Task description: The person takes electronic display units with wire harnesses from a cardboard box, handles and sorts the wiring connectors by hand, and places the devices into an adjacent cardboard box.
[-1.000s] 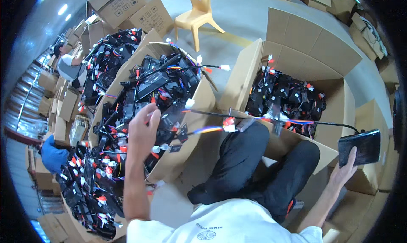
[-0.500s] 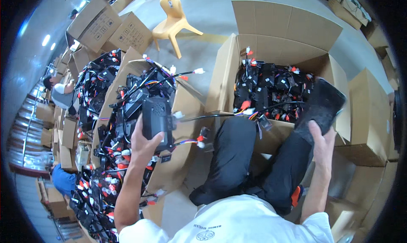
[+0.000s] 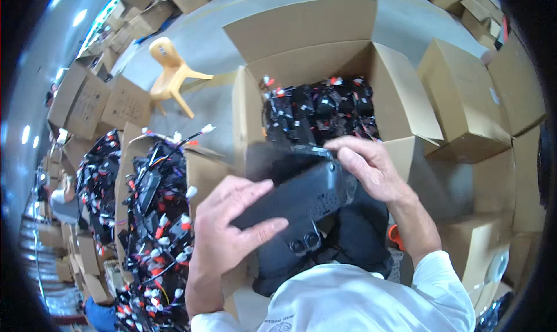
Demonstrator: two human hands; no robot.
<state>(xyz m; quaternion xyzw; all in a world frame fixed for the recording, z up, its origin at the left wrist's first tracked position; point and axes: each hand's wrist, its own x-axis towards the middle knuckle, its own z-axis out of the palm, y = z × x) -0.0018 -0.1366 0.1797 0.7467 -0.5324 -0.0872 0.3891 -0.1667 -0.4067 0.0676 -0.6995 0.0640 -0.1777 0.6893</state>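
Note:
Above my lap, both hands are on a black plastic casing with small perforations and two round fittings near its lower edge. My left hand grips its left end, thumb on the face. My right hand is closed round the upper right corner. Behind the casing's upper edge is a blurred dark slab; I cannot tell whether it is a separate piece. Just beyond stands an open cardboard box holding several rows of black units with red and white connectors.
On my left, long open cartons are heaped with black wired units. A yellow plastic chair stands beyond them. Closed cartons are stacked on the right, with a tape roll near them. At far left another person is partly visible.
My hands have come together above my lap, bringing the black pieces from each side to the middle. The view has swung to the right, and the trailing wires no longer show near my hands.

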